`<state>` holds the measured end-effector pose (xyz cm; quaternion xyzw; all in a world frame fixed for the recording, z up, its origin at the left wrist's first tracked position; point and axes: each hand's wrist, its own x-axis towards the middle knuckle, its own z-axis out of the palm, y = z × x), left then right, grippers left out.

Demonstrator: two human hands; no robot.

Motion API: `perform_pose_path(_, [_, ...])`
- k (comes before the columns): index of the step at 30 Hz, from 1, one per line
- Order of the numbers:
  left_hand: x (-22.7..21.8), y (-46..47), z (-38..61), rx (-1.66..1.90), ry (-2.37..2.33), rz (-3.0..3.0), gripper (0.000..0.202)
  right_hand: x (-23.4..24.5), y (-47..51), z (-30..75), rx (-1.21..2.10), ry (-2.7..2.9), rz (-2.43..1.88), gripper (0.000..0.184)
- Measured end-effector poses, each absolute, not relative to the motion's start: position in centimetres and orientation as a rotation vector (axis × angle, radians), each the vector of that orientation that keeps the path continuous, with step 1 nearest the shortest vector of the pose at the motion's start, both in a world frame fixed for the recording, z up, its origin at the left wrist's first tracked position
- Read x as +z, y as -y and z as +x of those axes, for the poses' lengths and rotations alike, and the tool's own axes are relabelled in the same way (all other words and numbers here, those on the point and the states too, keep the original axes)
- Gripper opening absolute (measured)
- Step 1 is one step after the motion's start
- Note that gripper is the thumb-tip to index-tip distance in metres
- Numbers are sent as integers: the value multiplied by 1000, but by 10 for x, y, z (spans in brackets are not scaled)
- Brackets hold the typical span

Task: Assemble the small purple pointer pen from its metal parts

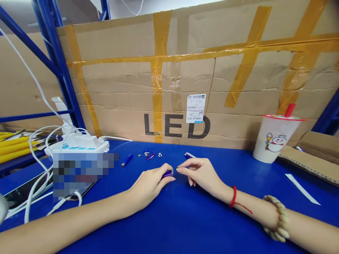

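My left hand [150, 183] is closed around a short purple metal tube [167, 174], its open-looking end facing right. Just across a small gap, my right hand [202, 173] pinches a tiny silvery piece [177, 169] between thumb and forefinger; its exact kind is too small to tell. Behind the right hand lies a slim blue-and-silver tube [189, 155]. Farther left on the table are a blue metal tube [127, 160], a small round disc [139, 155], a purple carabiner [150, 156], a blue carabiner [147, 152] and a little silvery clasp [160, 154].
On the blue table [169, 225], a white power strip [79, 146] with looping cables stands left, near a blurred-out patch. A drink cup [275, 139] with a red straw is at right, by a paper strip [302, 189] and cardboard tray [312, 162]. A large taped carton [127, 88] walls the back.
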<state>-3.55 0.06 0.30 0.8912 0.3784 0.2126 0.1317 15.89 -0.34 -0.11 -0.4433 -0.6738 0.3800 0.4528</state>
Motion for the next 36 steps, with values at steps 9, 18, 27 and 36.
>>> perform_pose_path(9, [1,-2,-33,678,-1015,2547,26,0,2,159,1100,1634,-1095,38])
perform_pose_path(18, [-1,-5,-36,719,-952,2560,25,-7,-5,163,1211,1694,-1103,40])
perform_pose_path(27, [-2,-7,-36,851,-791,2695,26,-1,-2,162,1235,1685,-1123,36])
perform_pose_path(36, [-3,-6,-39,915,-520,2865,24,0,-1,163,1277,1760,-1084,31])
